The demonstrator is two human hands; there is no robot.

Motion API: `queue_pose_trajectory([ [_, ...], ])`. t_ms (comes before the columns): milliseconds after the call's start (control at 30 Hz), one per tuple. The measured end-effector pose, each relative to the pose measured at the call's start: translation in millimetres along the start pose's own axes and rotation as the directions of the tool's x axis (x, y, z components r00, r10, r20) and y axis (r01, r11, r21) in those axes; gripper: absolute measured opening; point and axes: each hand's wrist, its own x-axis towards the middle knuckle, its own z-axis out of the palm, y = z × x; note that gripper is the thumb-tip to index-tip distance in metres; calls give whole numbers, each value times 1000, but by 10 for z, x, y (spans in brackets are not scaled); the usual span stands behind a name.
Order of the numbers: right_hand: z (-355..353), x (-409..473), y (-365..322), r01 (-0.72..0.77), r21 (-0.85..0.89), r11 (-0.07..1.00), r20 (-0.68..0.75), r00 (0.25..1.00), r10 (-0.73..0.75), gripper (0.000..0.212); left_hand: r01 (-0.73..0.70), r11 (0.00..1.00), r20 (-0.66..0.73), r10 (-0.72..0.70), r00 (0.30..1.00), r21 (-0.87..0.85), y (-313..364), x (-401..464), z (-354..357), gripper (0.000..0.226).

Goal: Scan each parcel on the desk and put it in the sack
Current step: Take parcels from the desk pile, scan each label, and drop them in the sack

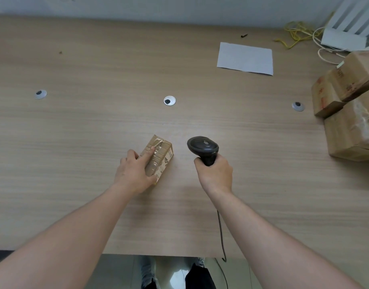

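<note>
Parcel [158, 156] — small taped carton, mid-desk [85, 132], well in from the near edge. Left hand [133, 174] holds it, forefinger along the top, thumb at its near end. Right hand [214, 174] grips scanner [203, 148] just beside — bare wood all round. Stacked parcels [346, 113] crowd the right edge; paper [245, 58] lies farther back.

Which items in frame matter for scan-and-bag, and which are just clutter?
Job:
- small parcel, under the left hand
- scanner, gripped by the right hand
- stacked parcels at the desk's right edge

Clutter:
- sheet of paper
- yellow cable
- white cable
- white rack

No sack in view.
</note>
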Motion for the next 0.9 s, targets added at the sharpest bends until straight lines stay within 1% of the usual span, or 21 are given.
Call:
queue_pose_trajectory([
  [67, -8, 2, 9, 5, 0, 1000, -2, 1000, -5, 22, -9, 999, -9, 8, 1000, -37, -37, -1, 17, 88],
  [167, -34, 8, 22, 37, -13, 999, 5, 999, -37, 23, -30, 982, -46, 22, 999, -184, -53, 6, 5, 76],
  [267, -98, 21, 41, 94, -39, 995, 41, 995, -93, 25, -34, 942, -2, 36, 999, -334, -87, 66, 10, 68],
  [333, -150, 35, 60, 130, -61, 990, 63, 990, -126, 26, -28, 926, 1, 30, 1000, -376, -106, 92, 24, 66],
  [467, -246, 75, 119, 174, -95, 980, 104, 981, -164, 29, 52, 853, 72, -17, 997, -519, -112, 107, 31, 65],
  [633, -344, 112, 211, 239, -149, 959, 181, 960, -212, 25, 54, 844, 167, 44, 985, -534, -203, 132, 68, 95],
  [700, -363, 119, 238, 261, -148, 954, 203, 952, -229, 23, 42, 837, 175, 64, 982, -545, -232, 135, 118, 97],
  [800, -367, 117, 248, 293, -149, 944, 239, 937, -253, 20, 47, 823, 156, 51, 986, -567, -211, 119, 149, 99],
  [900, -363, 114, 243, 327, -151, 933, 251, 925, -284, 18, 10, 811, 106, 65, 992, -585, -170, 118, 176, 91],
])
